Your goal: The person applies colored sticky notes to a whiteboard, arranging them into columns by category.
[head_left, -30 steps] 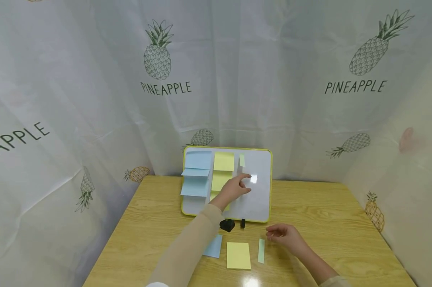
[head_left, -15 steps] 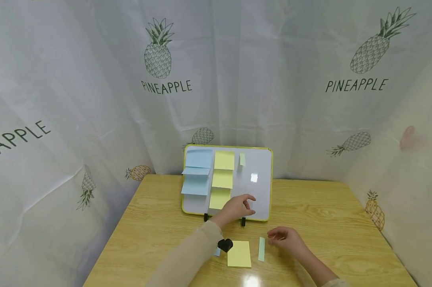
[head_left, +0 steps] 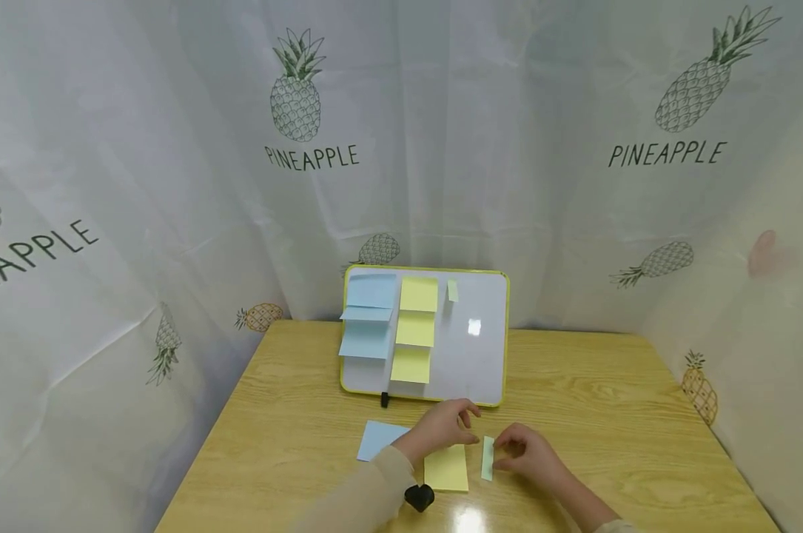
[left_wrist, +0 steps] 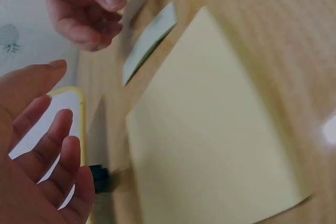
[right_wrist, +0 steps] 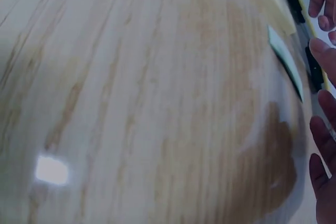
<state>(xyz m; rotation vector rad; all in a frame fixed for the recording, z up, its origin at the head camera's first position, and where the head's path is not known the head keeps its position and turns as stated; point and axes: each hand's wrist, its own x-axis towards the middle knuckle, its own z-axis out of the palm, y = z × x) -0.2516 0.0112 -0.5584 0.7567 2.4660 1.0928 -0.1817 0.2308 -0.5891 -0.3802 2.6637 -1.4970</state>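
Observation:
A narrow pale-green sticky-note pad [head_left: 487, 458] lies on the table between the two hands. The left hand [head_left: 443, 426], holding nothing, hovers over the far edge of a yellow sticky-note pad [head_left: 445, 470] with thumb and fingers apart. Close by the green pad's right side is the right hand [head_left: 529, 457], its fingers loosely bent and nothing seen in them. Behind them a yellow-framed whiteboard [head_left: 471, 363] leans upright. It bears blue notes [head_left: 366, 337] at left, yellow notes [head_left: 416, 328] in the middle and one green note [head_left: 452, 291] at upper right.
A blue sticky-note pad [head_left: 377, 440] lies left of the yellow one, partly behind the left arm. A black foot [head_left: 384, 400] shows under the whiteboard. The wooden table [head_left: 594, 400] backs onto a pineapple-printed curtain [head_left: 494, 170].
Away from the whiteboard, the left hand has come down toward the pads on the table. The right hand has shifted slightly nearer the green pad.

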